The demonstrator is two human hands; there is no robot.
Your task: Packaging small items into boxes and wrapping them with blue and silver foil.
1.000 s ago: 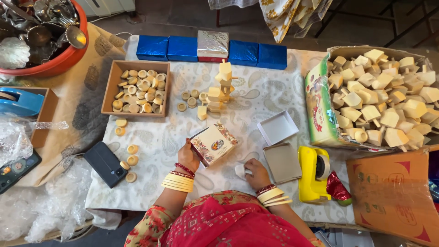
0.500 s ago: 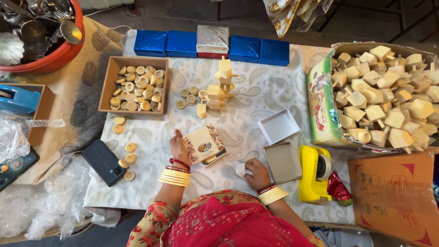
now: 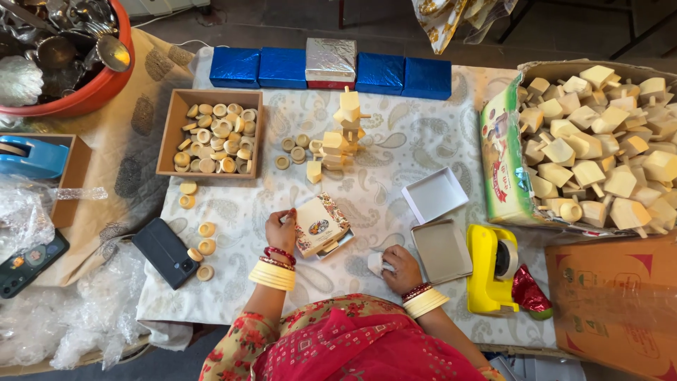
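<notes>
My left hand grips a small patterned gift box by its left side, resting it on the paisley tablecloth. My right hand is closed on a small white piece on the cloth, just left of a grey box lid. An open white box tray lies above that lid. A stack of pale wooden pieces stands in the middle of the cloth.
A cardboard tray of wooden rings and loose rings lie at left near a black phone. Blue boxes line the far edge. A carton of wooden blocks sits right, a yellow tape dispenser beside it.
My left hand has lowered the patterned box and shifted it slightly left onto the cloth. My right hand stays on the white piece.
</notes>
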